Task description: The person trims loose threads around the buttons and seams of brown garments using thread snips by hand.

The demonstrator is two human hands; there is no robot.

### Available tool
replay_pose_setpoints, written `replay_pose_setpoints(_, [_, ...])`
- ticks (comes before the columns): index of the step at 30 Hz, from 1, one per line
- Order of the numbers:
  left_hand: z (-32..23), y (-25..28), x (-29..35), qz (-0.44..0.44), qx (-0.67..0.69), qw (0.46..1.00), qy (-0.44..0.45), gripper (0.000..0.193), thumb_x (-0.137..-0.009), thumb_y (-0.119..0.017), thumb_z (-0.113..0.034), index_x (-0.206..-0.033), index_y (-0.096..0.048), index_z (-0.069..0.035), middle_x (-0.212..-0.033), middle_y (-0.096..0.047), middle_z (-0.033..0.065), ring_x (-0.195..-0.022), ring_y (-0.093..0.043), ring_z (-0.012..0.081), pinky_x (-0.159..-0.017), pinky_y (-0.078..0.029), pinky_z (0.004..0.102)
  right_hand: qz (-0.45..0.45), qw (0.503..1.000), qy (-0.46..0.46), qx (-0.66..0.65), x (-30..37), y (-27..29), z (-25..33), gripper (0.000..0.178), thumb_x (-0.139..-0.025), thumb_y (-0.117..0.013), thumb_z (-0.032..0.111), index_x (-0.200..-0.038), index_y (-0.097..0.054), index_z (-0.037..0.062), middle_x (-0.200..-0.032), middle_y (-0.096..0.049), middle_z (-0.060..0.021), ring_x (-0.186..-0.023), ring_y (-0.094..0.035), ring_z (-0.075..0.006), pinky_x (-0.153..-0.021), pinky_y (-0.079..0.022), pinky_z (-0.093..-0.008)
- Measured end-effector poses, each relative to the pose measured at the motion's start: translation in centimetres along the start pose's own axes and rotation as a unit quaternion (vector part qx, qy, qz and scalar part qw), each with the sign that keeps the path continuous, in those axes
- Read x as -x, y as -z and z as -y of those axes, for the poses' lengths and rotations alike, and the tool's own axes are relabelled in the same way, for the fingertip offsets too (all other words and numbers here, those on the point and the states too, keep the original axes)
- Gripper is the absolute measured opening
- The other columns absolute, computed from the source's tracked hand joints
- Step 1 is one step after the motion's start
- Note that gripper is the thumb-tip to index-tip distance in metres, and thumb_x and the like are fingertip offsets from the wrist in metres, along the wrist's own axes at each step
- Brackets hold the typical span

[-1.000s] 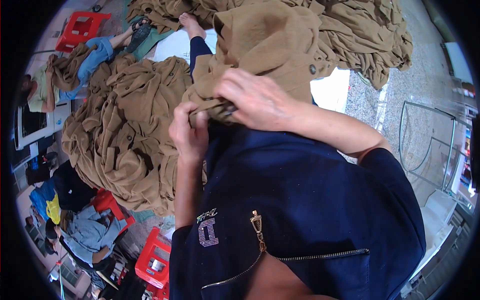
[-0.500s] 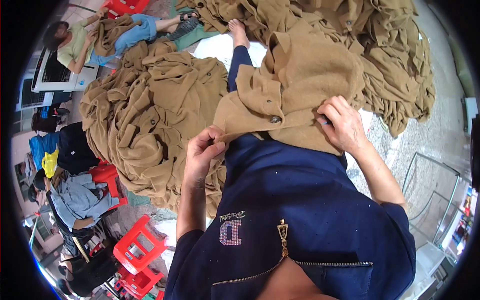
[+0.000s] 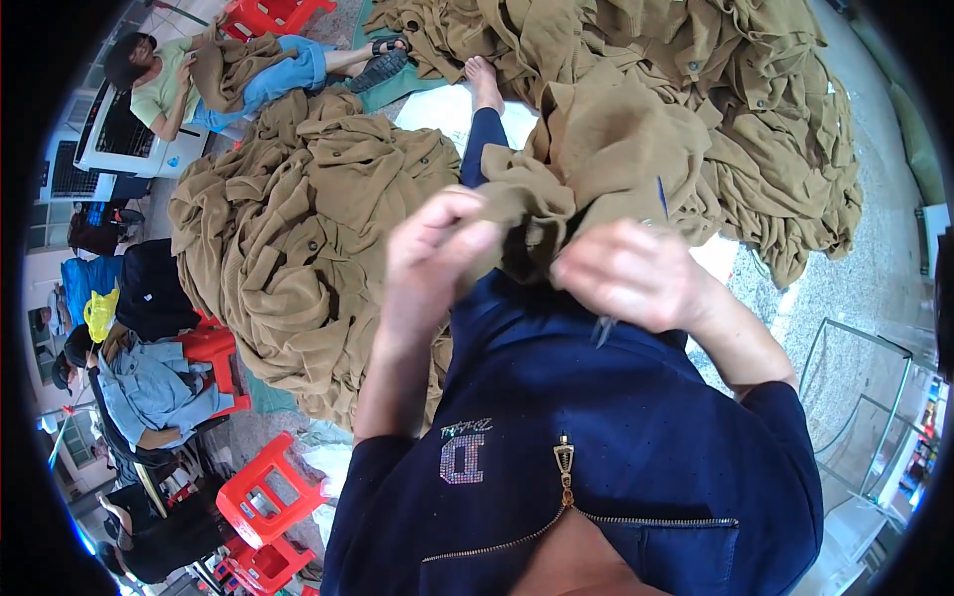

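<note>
Speckled grey floor point(image 3: 813, 290) alongside, your left hand point(image 3: 434, 248) pinches the rumpled brown knit garment point(image 3: 626, 144), right hand point(image 3: 636, 276) curled, can't tell its grip; apparently edge-handling, next needs steady tension.

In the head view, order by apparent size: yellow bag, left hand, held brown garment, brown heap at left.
1. Brown heap at left
2. Held brown garment
3. Left hand
4. Yellow bag
Garment's far edge is hard to trace.
</note>
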State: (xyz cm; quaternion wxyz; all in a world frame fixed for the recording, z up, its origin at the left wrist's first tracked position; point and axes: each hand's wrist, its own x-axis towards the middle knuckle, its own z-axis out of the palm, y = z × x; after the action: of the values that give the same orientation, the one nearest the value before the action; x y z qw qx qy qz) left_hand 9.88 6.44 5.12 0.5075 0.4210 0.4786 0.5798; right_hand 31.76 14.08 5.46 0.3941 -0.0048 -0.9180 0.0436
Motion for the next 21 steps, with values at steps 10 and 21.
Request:
replay_pose_setpoints(10, [0.7,-1.3,1.3,0.059,-0.08,0.991,0.095,0.013,-0.083,-0.064,-0.004,-0.093,-0.058,0.0,-0.084,-0.057,0.0046,-0.079,-0.054,0.0102,-0.07,-0.044,0.0249,-0.041,0.987,-0.131,-0.082,0.7,-3.6,0.5,0.022,-0.067,-0.067,0.0,-0.088,-0.062,-0.001,-0.083,-0.056,-0.0088,-0.07,-0.059,-0.0216,-0.056,-0.049,-0.0304])
replay_pose_setpoints(21, [1.3,-1.0,1.1,0.082,-0.378,0.883,-0.266,0.026,-0.073,-0.067,0.005,-0.095,-0.057,-0.004,-0.085,-0.06,0.0112,-0.072,-0.061,0.0276,-0.059,-0.05,0.0341,0.024,0.911,-0.315,-0.265,0.1,-4.1,-0.4,0.022,-0.071,-0.068,0.0,-0.083,-0.05,0.0038,-0.084,-0.059,-0.0106,-0.076,-0.061,-0.0248,-0.063,-0.048,-0.0311])
